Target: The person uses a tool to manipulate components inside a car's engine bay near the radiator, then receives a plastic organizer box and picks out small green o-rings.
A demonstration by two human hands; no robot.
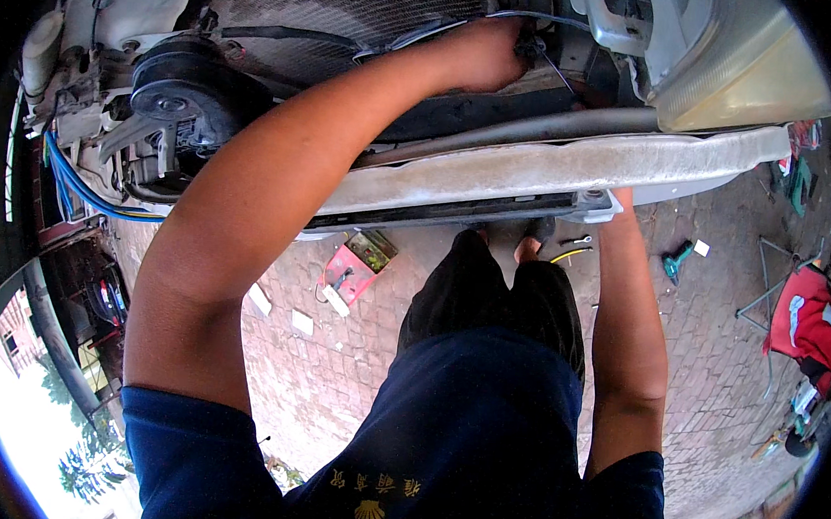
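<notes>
My left hand (490, 57) reaches over the pale bumper beam (535, 167) into the car's open front. Its fingers are curled closed, next to a small dark part with a thin shiny metal rod (555, 73) slanting down to the right. What lies inside the grip is hidden. From below, my right forearm (627, 301) goes up behind the beam's right part. The beam covers most of that hand, so its fingers cannot be made out. A headlight (751, 71) with a yellowed lens sits above the right end of the beam.
Behind my left arm are a mesh-fronted radiator (307, 15) and a round black horn-like part (193, 84). On the brick paving lie a red toolbox (353, 270), a green power drill (677, 263) and a wrench (576, 241). A red folding chair (802, 321) stands at right.
</notes>
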